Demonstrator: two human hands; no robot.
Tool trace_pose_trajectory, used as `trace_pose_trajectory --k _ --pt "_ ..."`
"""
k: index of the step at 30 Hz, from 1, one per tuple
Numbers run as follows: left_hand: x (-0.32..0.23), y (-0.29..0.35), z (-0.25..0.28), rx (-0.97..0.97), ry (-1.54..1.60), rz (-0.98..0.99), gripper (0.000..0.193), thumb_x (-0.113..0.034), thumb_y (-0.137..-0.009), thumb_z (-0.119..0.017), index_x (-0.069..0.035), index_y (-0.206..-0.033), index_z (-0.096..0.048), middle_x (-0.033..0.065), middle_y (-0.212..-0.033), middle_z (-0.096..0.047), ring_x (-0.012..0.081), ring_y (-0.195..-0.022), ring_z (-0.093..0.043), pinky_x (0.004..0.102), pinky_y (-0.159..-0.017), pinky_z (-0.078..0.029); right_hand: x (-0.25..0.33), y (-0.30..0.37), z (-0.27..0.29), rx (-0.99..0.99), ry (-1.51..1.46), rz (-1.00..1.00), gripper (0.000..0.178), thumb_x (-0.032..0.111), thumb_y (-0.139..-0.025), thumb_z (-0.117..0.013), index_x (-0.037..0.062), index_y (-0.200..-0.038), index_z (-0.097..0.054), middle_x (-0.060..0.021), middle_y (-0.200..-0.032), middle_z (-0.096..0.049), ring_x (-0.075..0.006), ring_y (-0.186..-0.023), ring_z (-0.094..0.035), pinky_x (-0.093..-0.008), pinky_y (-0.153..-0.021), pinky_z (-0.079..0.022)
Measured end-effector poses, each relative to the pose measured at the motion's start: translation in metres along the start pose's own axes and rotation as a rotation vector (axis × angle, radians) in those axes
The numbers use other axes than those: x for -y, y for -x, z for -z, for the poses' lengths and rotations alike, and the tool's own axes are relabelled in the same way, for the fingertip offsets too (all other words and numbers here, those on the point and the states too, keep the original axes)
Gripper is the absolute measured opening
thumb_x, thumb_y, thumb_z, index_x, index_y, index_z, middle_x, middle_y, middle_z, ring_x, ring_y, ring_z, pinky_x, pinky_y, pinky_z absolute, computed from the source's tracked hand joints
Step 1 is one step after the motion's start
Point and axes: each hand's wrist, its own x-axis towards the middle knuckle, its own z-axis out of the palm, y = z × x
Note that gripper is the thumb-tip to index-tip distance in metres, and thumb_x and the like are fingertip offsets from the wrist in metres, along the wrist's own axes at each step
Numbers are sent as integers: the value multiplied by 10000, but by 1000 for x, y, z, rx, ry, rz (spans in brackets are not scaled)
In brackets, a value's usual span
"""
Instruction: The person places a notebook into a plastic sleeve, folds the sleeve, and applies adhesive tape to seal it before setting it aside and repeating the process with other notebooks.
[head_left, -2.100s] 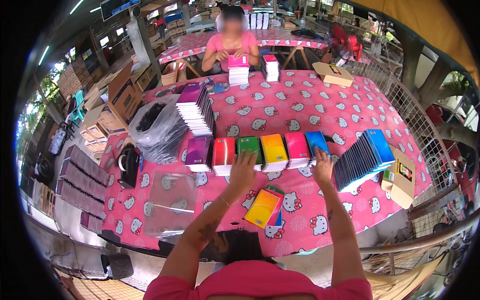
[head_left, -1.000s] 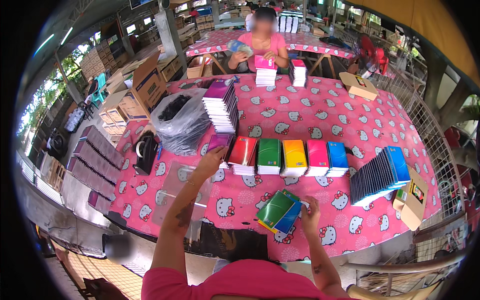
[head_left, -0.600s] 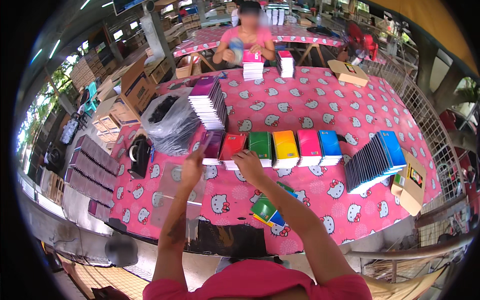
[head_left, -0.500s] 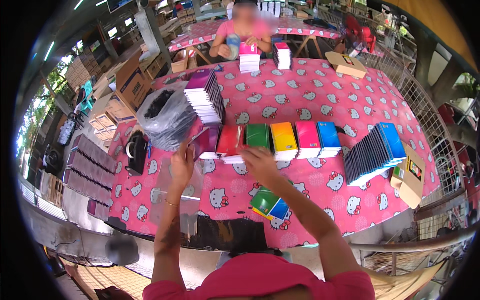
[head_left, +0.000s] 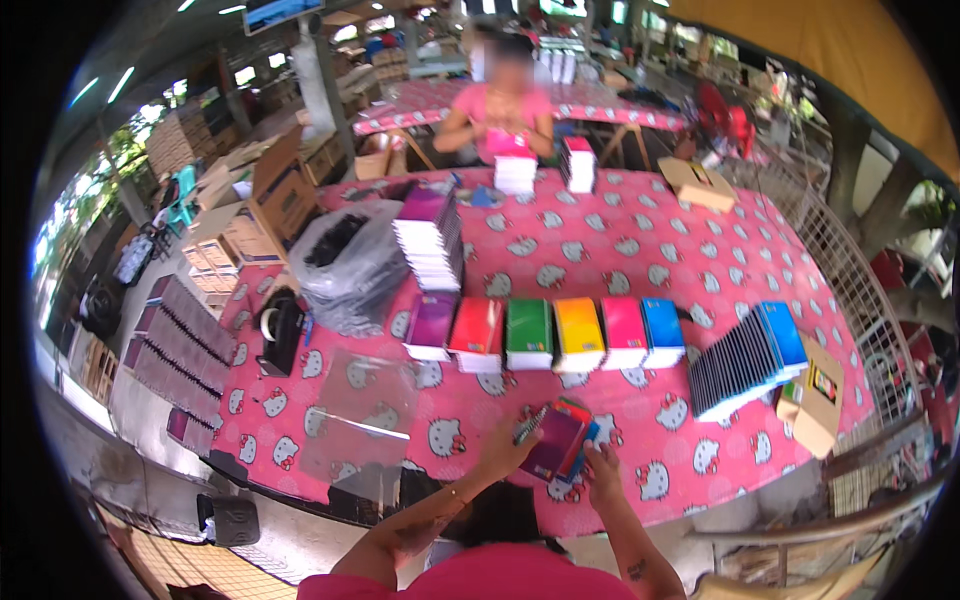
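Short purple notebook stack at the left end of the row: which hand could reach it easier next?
Probably the left hand: it's nearer the short purple notebook stack. The right hand is farther, right of the small pile of colourful spiral notebooks. Both hands touch that pile.

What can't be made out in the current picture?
In the head view:
1. Lower notebooks in the near pile: mostly covered by the purple notebook on top.
2. Right hand, exact grip: blurred.
3. Plastic bag, lower contents: obscured by cloudy plastic.
4. Hanging screen, upper part: cut off by top edge.
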Motion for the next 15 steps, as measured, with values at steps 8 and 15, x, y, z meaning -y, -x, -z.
trace_pose_trajectory --k 8,15 --pt "24 18 46 280 671 217 562 -299 -921 -632 -29 -1386 -472 216 -1292 -576 275 -1220 -554 408 -1040 -413 3 -12 -64 491 45 -156 406 216 -810 -762 51 -1139 -590 -97 -1013 -693 -234 -902 -693 -406 -809 -594" --pt "16 97 208 45 -503 -862 772 -204 -756 -779 -76 -1419 -404 171 -1490 -396 384 -1391 -366 574 -1156 -232 -36 32 -143 840 205 -594 427 285 -860 -725 48 -1185 -582 -99 -1060 -689 -202 -978 -684 -401 -862 -575"
